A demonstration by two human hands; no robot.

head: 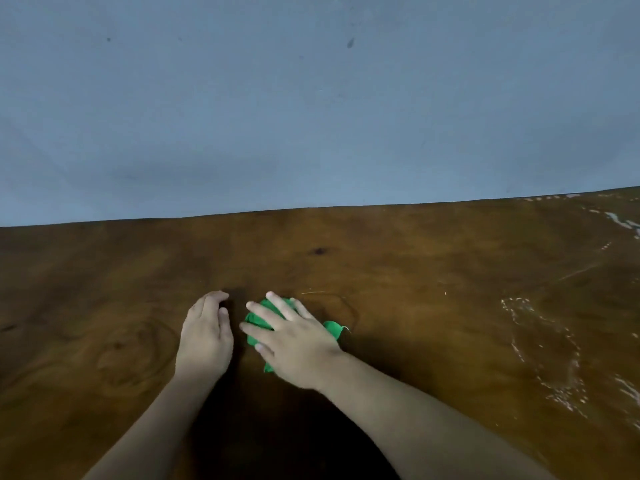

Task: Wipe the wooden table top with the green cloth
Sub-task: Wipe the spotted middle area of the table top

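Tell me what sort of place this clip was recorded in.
Probably an indoor room, though little shows: a large wooden table top set against a plain blue-grey wall, with pale streaks on its right side. The right hand presses a green cloth on it.

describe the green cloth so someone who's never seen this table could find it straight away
On the brown wooden table top, look near the middle front where two hands rest. The green cloth lies bunched under the right hand, the only bright green thing there.

blue-grey wall (pixel 311 98) behind
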